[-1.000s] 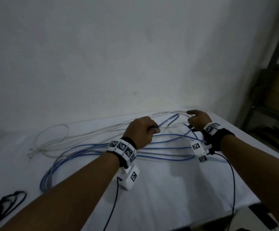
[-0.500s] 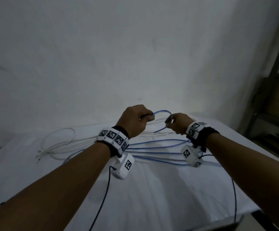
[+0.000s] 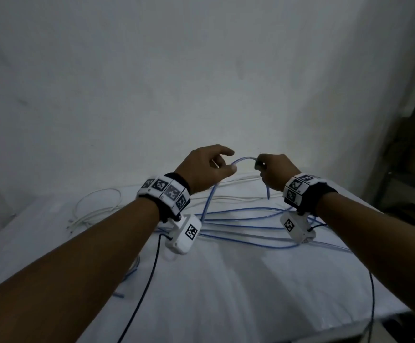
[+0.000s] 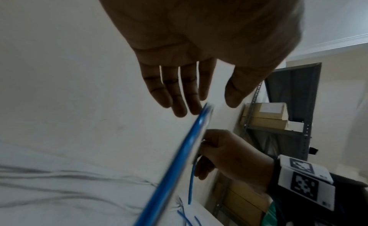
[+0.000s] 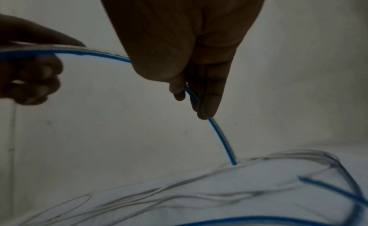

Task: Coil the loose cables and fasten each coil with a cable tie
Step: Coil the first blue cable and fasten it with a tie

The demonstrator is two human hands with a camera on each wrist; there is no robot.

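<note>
Blue cable (image 3: 244, 160): one short arch lifted above the tabletop (image 3: 251, 293), spanning between both hands; the rest lies in loose loops on the tabletop below and beside the arch. Free end hangs from the right hand (image 3: 274, 172), whose grip is pinched on the cable between thumb and fingers (image 5: 209, 94). Left hand (image 3: 206, 169): grip released, fingers straight in its wrist view, cable running just past the fingertips (image 4: 191, 106); contact uncertain. White cable (image 3: 97, 209) lies uncoiled beyond the blue cable, towards the wall.

Progress, judged: first loop barely begun. No finished coil visible, no cable tie identifiable. Both cables left to coil and fasten.
</note>
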